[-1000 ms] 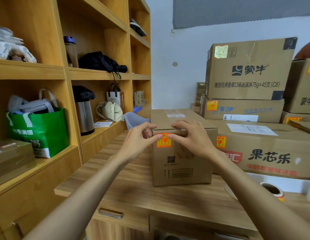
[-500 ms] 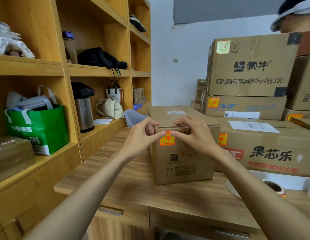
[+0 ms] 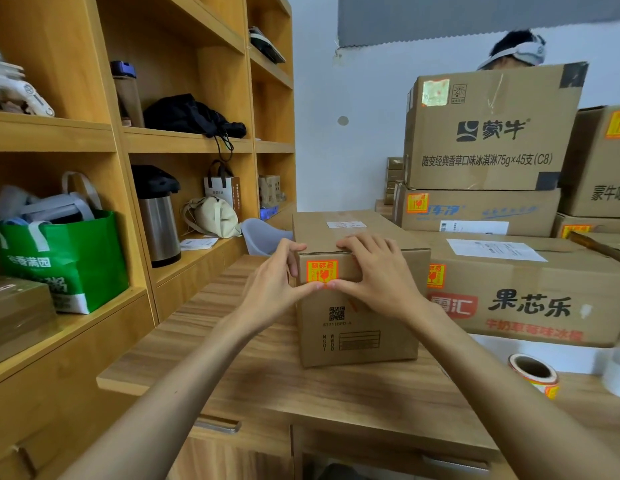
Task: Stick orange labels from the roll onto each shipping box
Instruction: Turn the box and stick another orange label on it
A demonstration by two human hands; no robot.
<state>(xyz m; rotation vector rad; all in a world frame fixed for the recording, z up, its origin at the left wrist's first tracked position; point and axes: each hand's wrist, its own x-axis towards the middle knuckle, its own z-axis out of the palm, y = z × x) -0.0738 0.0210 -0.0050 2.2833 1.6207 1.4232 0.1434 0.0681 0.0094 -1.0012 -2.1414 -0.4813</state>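
A: Far left first?
B: Wooden shelf (image 3: 52,131). Green bag (image 3: 69,258) on lower level, steel flask (image 3: 157,216) one bay over.

A: L hand?
B: L hand (image 3: 272,285) at upper left corner of small box (image 3: 357,327). Fingers bent round that corner. Thumb stretched across front face, tip pressing bottom edge of orange label (image 3: 321,271).

A: Label where exactly?
B: Stuck on front face of small box, top left, just under top edge. Flat + upright, btwn the two hands.

A: Box itself?
B: Upright on wooden desk (image 3: 267,382), taped closed, QR code + printed panel lower on front.

A: R hand?
B: R hand (image 3: 377,275), same on other side. Fingers bent over top front edge, resting on lid. Thumb down front face, tip meeting L thumb tip at label's lower edge. Both hands gripping box edge, neither loose.

A: Further right?
B: Big box (image 3: 530,306) just beside small box, w/ second label (image 3: 436,276) at its front top left. More boxes stacked above, top box (image 3: 488,133) highest, a person's head (image 3: 516,50) showing over it.

A: Roll?
B: Roll (image 3: 540,381) on desk, front right, lying on its side, well apart from both hands.
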